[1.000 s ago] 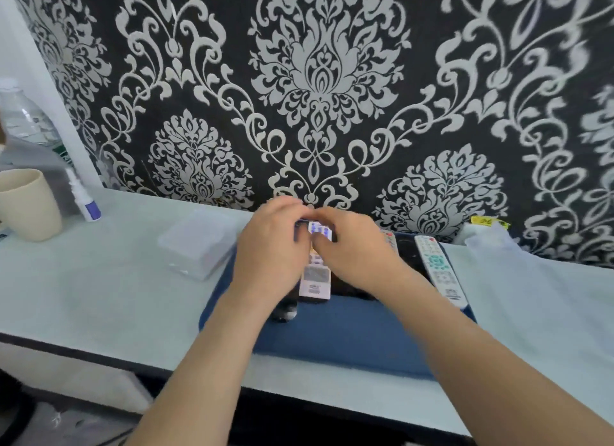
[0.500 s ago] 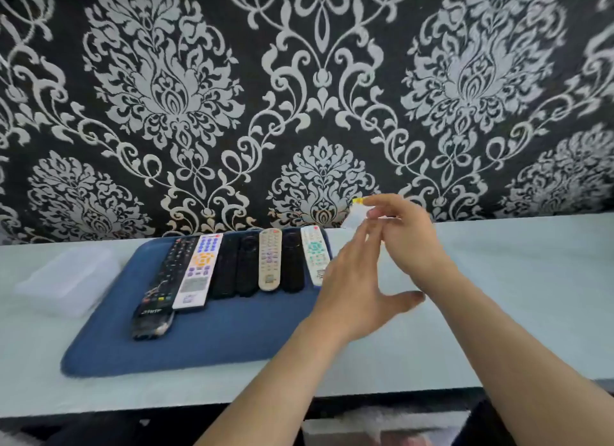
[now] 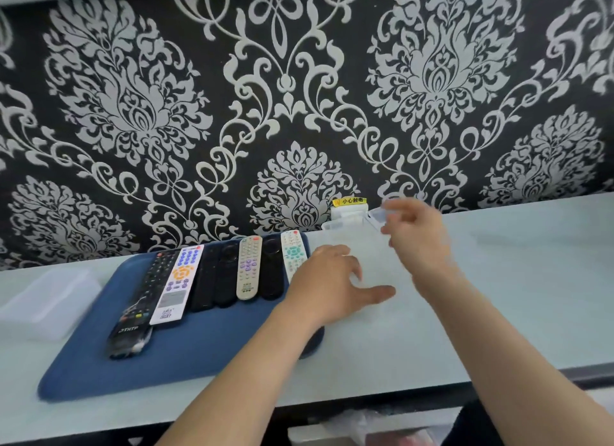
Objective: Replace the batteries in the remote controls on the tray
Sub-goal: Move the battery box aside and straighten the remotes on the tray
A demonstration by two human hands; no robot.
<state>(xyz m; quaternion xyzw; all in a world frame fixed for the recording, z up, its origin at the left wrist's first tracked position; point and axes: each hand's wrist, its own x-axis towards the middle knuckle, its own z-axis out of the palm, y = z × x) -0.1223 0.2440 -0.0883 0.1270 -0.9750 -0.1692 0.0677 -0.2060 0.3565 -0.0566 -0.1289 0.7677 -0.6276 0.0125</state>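
A blue tray (image 3: 199, 352) on the pale table holds several remote controls side by side, among them a long black remote (image 3: 146, 296), a white remote with blue and orange buttons (image 3: 177, 286), a beige remote (image 3: 247, 267) and a white remote with teal buttons (image 3: 292, 251). Right of the tray stands a clear plastic box (image 3: 368, 256). My left hand (image 3: 332, 279) grips its near left side, thumb stretched along the front. My right hand (image 3: 415, 236) pinches the box's clear lid (image 3: 377, 214) at the far right corner, blurred by motion. What the box contains cannot be made out.
A second clear box (image 3: 50, 302) sits left of the tray. A white socket with a yellow label (image 3: 349, 201) is on the patterned wall behind the box. The table's front edge (image 3: 432, 387) runs close below my arms, with bare tabletop to the right.
Both hands left the remotes on the tray and moved right to the clear box. The view swung right. My right hand now holds the lid higher.
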